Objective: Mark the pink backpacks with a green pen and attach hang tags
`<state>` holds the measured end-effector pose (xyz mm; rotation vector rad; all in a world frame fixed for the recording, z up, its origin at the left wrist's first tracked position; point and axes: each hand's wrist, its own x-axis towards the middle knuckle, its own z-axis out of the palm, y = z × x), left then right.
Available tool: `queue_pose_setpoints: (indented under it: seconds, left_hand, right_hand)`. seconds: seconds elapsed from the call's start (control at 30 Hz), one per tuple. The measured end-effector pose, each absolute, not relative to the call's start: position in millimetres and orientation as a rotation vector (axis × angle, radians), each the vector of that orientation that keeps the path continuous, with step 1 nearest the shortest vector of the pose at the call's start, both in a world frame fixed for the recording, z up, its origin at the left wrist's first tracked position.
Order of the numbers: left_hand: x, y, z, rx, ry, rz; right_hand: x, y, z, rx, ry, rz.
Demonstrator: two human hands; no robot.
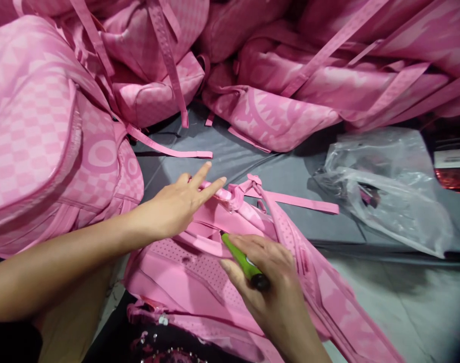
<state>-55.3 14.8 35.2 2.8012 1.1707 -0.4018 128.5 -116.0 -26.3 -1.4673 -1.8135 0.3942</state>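
Observation:
A pink backpack lies in front of me with its dotted back panel and shoulder straps upward. My right hand is closed around a green pen-like tool with black ends; its exact kind I cannot make out. The tool's thin tip points away from me, over the pink loop handle near the top of the backpack. Above the backpack's top edge is my left hand, its fingers stretched and spread. Its lower fingers are hidden, so I cannot tell whether they touch the fabric.
Several pink patterned backpacks are piled along the back. A large checkered backpack stands at the left. On the grey surface, a clear plastic bag lies to the right, beside a shiny red package.

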Motion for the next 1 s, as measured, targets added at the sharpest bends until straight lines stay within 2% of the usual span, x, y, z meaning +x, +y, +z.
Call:
queue_pose_setpoints:
  seconds: [0.3,1.0]
  left_hand:
    - [-53,17,37,2.797,1.139,-0.508]
    - [-56,24,27,2.802,1.120,-0.432]
  right_hand:
    - [86,-99,-29,-1.358,-1.663,0.576]
    - [86,-95,-33,-1.362,-1.659,0.584]
